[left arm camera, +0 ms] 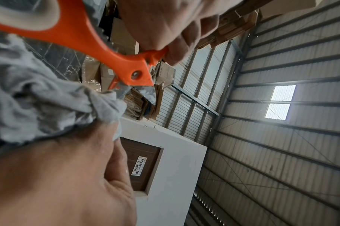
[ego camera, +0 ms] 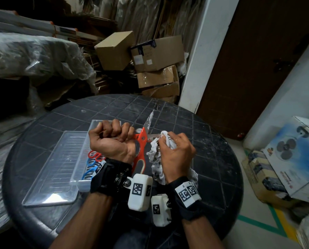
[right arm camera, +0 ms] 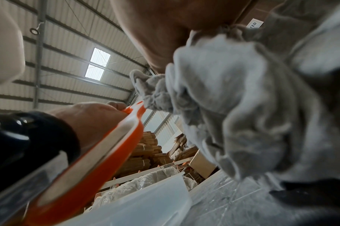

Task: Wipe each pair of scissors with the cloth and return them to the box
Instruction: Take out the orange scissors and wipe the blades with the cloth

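My left hand (ego camera: 112, 139) grips one handle of the orange scissors (ego camera: 141, 141) over the round dark table, blades spread open and pointing away. My right hand (ego camera: 175, 150) holds a bunched grey-white cloth (ego camera: 156, 159) against the right blade near the pivot. In the left wrist view the orange scissors (left arm camera: 99, 50) cross the top left with the cloth (left arm camera: 39, 97) just below them. The right wrist view shows the cloth (right arm camera: 233, 94) up close and the orange handle (right arm camera: 99, 152) beside it. A clear plastic box (ego camera: 81, 182) behind my left wrist holds red and blue scissors (ego camera: 94, 162).
The box's clear lid (ego camera: 60, 169) lies flat on the table (ego camera: 213, 159) to the left of the box. Cardboard boxes (ego camera: 150, 58) are stacked beyond the table's far edge. A white pillar (ego camera: 198, 60) and printed cartons (ego camera: 285, 159) stand to the right.
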`<state>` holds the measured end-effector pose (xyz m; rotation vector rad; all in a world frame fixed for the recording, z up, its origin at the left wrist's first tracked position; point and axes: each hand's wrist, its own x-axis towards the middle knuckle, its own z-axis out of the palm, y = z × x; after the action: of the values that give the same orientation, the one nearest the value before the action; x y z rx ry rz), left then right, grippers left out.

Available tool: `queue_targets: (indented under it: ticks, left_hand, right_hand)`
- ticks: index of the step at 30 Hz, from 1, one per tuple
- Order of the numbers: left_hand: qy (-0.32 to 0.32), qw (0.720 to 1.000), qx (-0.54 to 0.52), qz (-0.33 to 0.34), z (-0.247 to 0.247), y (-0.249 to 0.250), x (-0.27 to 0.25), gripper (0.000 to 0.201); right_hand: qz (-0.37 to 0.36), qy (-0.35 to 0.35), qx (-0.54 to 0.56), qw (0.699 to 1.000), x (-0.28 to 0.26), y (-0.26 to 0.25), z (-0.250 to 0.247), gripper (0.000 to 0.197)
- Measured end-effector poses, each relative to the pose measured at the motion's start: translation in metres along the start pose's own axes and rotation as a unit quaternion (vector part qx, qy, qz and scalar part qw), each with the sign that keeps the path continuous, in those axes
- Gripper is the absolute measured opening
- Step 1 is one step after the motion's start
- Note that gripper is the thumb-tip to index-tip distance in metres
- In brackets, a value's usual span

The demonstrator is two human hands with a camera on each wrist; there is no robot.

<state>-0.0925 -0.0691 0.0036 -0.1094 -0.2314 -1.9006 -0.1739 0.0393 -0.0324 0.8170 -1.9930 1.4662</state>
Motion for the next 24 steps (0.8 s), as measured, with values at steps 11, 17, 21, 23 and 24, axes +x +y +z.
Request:
queue_targets:
  ticks: [11, 17, 21, 23, 24]
  left_hand:
    - [-0.007, 1.0, 0.002, 0.007, 0.002, -0.001, -0.001, 0.037]
    - [0.001, 1.0, 0.006, 0.015, 0.002, -0.002, -0.001, 0.036]
    - [0.009, 1.0, 0.011, 0.022, 0.002, -0.003, 0.0, 0.036]
    - [0.014, 1.0, 0.013, 0.023, 0.001, -0.002, 0.002, 0.036]
    - [0.016, 1.0, 0.013, 0.024, 0.0, -0.003, 0.003, 0.036]
  right_hand:
    - [0.004, 0.007, -0.008, 1.0, 0.002, 0.002, 0.003, 0.013]
    - [0.002, 0.008, -0.001, 1.0, 0.004, 0.004, 0.004, 0.013]
    - [0.011, 0.042, 0.016, 0.999, 0.004, 0.002, 0.001, 0.015]
    - [-0.005, 0.055, 0.024, 0.998, 0.0, -0.004, -0.002, 0.014]
    - [-0.016, 0.053, 0.031, 0.998, -0.003, -0.008, -0.002, 0.012]
